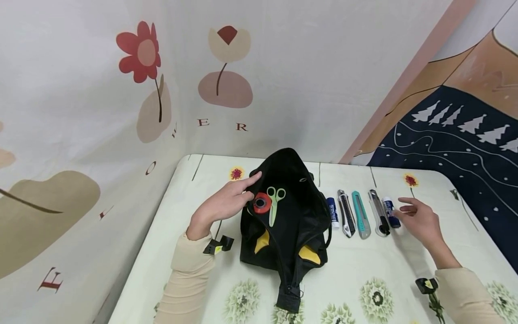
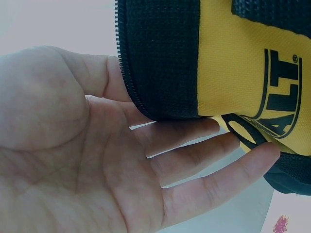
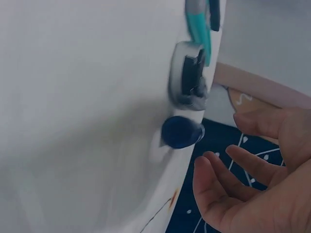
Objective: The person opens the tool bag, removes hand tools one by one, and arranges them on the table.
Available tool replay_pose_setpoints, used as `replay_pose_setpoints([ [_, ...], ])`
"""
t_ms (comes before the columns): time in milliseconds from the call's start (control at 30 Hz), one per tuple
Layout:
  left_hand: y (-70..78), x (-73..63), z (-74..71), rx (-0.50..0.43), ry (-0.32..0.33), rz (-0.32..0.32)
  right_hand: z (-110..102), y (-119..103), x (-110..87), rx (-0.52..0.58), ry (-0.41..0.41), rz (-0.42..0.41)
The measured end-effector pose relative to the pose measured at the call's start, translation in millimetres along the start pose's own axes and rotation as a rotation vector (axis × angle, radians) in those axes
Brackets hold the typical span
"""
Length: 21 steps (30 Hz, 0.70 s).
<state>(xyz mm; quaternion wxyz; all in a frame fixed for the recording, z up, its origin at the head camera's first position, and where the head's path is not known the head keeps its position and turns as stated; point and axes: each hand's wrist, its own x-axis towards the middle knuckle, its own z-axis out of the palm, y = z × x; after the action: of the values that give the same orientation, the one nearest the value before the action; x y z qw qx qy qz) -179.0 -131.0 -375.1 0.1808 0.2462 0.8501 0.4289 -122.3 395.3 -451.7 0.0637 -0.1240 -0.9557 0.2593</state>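
A black and yellow bag stands unzipped with its mouth gaping. My left hand holds its left rim between thumb and fingers; the left wrist view shows the zipper edge and yellow panel against the fingers. Inside the bag lie green-handled scissors and a red ring-shaped roll. On the right, my right hand hovers just beside a blue glue stick, fingers loosely bent with nothing between them. The right wrist view has the glue stick's dark blue end facing the fingertips.
Left of that glue stick lie a grey utility knife, a teal utility knife, another dark-and-silver utility knife and a second glue stick close to the bag. Printed cloth walls rise behind the white patterned table.
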Motion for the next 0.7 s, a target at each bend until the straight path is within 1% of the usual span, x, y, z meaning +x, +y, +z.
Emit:
replay_pose_setpoints([
  [167, -1.5, 0.3, 0.4, -0.006, -0.001, 0.007, 1, -14, -3.5, 0.017, 0.054, 0.002],
  [300, -1.0, 0.2, 0.3, -0.005, 0.001, 0.011, 2, -28, -7.1, 0.042, 0.106, -0.041],
  [500, -0.3, -0.7, 0.0, -0.007, 0.002, 0.015, 2, -55, -13.1, 0.086, 0.180, -0.117],
  [700, -0.2, -0.6, 0.4, -0.006, 0.003, 0.013, 3, -81, -16.6, 0.116, 0.206, -0.188],
])
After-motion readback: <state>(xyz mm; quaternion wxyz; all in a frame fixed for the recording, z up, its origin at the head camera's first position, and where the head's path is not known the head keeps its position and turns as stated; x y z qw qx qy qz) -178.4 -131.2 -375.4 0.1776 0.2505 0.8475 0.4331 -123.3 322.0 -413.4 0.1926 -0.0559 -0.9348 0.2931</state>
